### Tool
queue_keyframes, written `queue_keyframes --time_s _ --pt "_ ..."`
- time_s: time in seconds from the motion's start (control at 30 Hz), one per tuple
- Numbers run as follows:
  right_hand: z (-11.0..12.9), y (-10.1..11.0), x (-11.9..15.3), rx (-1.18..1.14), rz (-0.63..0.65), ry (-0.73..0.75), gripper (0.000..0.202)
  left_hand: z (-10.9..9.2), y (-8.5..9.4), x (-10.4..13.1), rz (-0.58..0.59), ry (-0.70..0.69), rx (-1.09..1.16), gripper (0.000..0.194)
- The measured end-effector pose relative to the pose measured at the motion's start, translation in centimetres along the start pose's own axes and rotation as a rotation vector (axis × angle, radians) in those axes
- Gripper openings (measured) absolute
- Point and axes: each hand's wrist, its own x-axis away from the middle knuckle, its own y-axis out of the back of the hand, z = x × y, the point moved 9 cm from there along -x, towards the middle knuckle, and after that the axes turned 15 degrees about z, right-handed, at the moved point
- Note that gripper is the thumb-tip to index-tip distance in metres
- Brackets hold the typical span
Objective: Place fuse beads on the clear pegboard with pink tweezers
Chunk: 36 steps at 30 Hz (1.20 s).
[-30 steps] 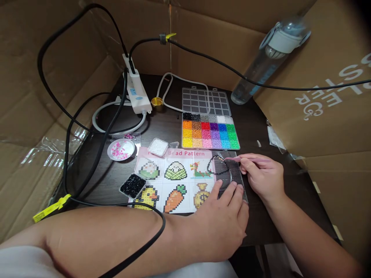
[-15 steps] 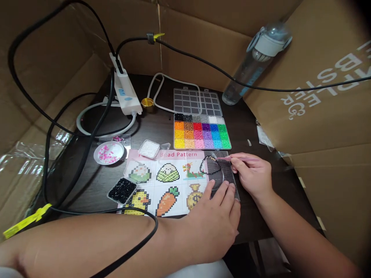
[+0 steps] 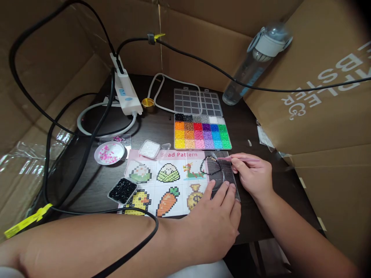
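Note:
Pink tweezers (image 3: 242, 159) are pinched in my right hand (image 3: 255, 175), their tip at the upper part of a bead outline (image 3: 219, 168). Mostly black beads form that outline, with a few pale ones near the tip. It lies on a clear pegboard (image 3: 230, 175), over the right side of a printed bead pattern sheet (image 3: 179, 154). My left hand (image 3: 217, 220) rests flat with fingers spread on the board's lower part. Whether the tweezers grip a bead is too small to tell.
Behind the sheet sits a sorted bead box (image 3: 203, 148). Left are small boxes of black beads (image 3: 122, 190) and white beads (image 3: 148, 149), and a dish (image 3: 101, 158) of pink beads. A power strip (image 3: 127, 96), bottle (image 3: 243, 73) and black cable (image 3: 203, 63) surround the work area.
Almost nothing differs. Both hands and the tweezers hold the same place at the board, and the whole view has shifted very slightly.

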Motion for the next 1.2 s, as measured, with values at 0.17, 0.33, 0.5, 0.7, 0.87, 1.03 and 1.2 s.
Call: queue_keyframes --time_s 0.17,0.33,0.5,0.7,0.87,1.03,1.2 --pt "0.0 0.1 0.0 -0.002 -0.002 -0.007 0.013 0.0 0.0 -0.1 -0.004 -0.002 0.004 0.056" --pt "0.3 0.1 0.1 0.011 -0.005 0.003 0.013 0.1 0.1 0.0 -0.014 0.007 0.005 0.056" --pt "0.8 0.0 0.0 0.027 0.008 0.035 0.012 0.0 0.0 0.0 -0.008 0.002 0.000 0.056" --pt "0.9 0.0 0.1 0.049 0.003 0.039 0.012 0.0 0.2 0.0 -0.010 0.001 -0.009 0.056" --pt "0.8 0.1 0.4 0.092 0.016 0.070 0.011 0.1 0.1 -0.1 -0.001 0.007 -0.004 0.056" --pt "1.4 -0.1 0.4 0.150 0.029 0.119 0.011 0.1 0.1 -0.1 -0.004 0.003 0.001 0.056" --pt "2.8 -0.4 0.4 0.190 0.057 0.206 0.011 0.0 0.1 -0.1 -0.004 0.000 0.010 0.057"
